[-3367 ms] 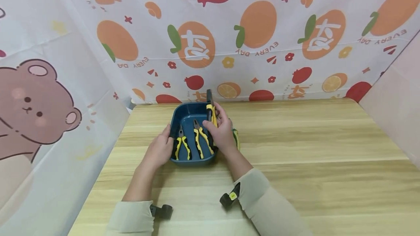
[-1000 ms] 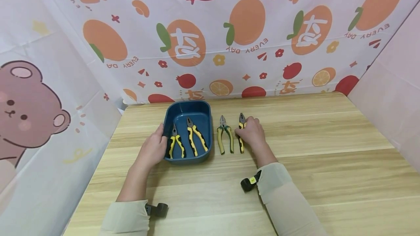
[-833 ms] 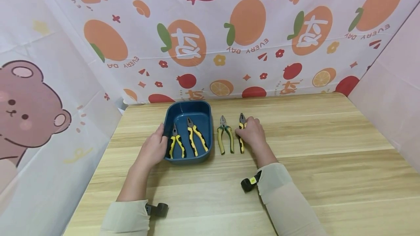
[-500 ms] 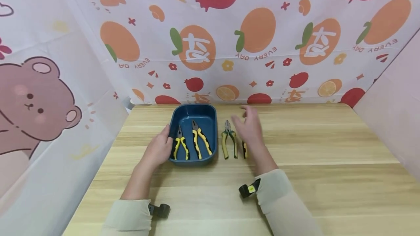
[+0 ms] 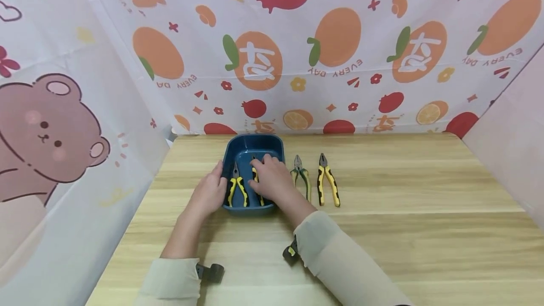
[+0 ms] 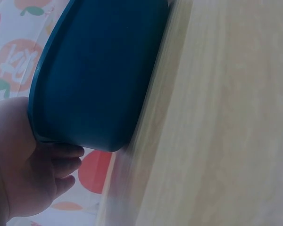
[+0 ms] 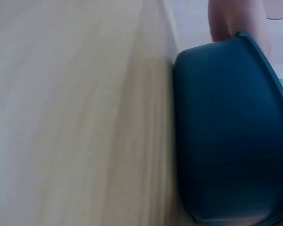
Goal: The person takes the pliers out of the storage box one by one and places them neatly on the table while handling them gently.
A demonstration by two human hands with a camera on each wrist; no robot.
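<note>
A dark blue plastic bin (image 5: 255, 141) stands on the table. My left hand (image 5: 207, 193) grips its left rim; in the left wrist view the fingers (image 6: 66, 167) lie at the bin's outer wall. Inside, yellow-and-black long-nose pliers (image 5: 236, 185) lie at the left. My right hand (image 5: 274, 179) reaches over the right rim and grips yellow-and-black pliers (image 5: 255, 174), covering most of them. Just right of the bin lie green-handled pliers (image 5: 298, 163), partly behind my right wrist. Further right, another yellow-and-black pair of pliers (image 5: 324, 172) rests on the table.
The wooden table (image 5: 403, 188) extends right and forward of the bin. A fruit-print cloth (image 5: 293, 51) hangs along its back edge, and a bear-print cloth (image 5: 55, 122) hangs at the left. Small black wrist cameras (image 5: 216, 273) sit at both sleeves.
The right hand has put a yellow-and-black pair of pliers on the table, let go, and moved left into the bin onto the pliers there. The left hand keeps hold of the rim.
</note>
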